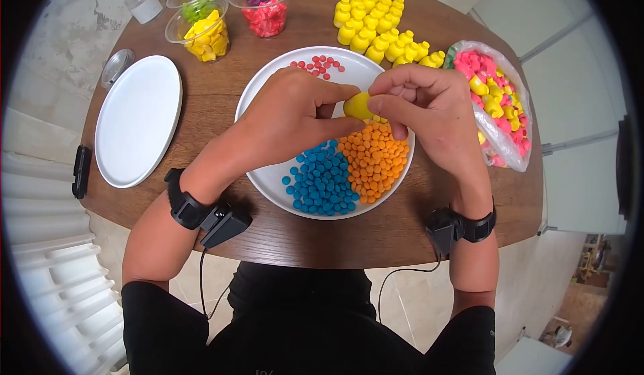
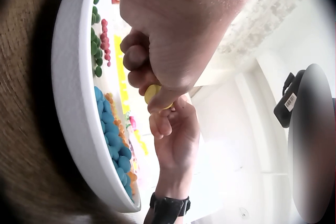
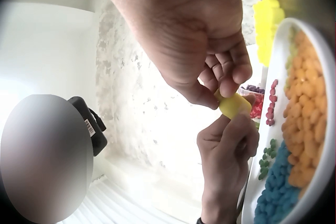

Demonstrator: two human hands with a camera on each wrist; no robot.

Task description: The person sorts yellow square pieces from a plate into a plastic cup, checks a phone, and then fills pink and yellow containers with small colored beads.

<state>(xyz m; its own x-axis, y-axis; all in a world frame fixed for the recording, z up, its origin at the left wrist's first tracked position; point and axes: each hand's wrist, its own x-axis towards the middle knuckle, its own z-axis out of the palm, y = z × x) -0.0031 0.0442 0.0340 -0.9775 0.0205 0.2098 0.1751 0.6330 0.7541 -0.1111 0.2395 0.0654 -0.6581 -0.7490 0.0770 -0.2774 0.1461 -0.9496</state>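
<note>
Above a round white plate (image 1: pixel 268 188) a small yellow bottle-shaped piece (image 1: pixel 357 106) is held between both hands. The left hand (image 1: pixel 285 117) pinches its body between thumb and fingers. At its other end, the right hand (image 1: pixel 429 110) pinches with thumb and index finger, as the right wrist view also shows at the yellow piece (image 3: pixel 234 106). Blue candies (image 1: pixel 322 180), orange candies (image 1: pixel 376 160) and red candies (image 1: pixel 318 65) lie in separate groups on the plate. Green candies (image 2: pixel 96 45) show in the left wrist view.
An empty white plate (image 1: pixel 138 121) lies at left. Behind stand clear cups of yellow pieces (image 1: pixel 206 38), red pieces (image 1: pixel 265 19), green and purple pieces. Rows of yellow bottles (image 1: pixel 369 23) stand at the back; an open plastic bag (image 1: pixel 503 133) of pink and yellow pieces is at right.
</note>
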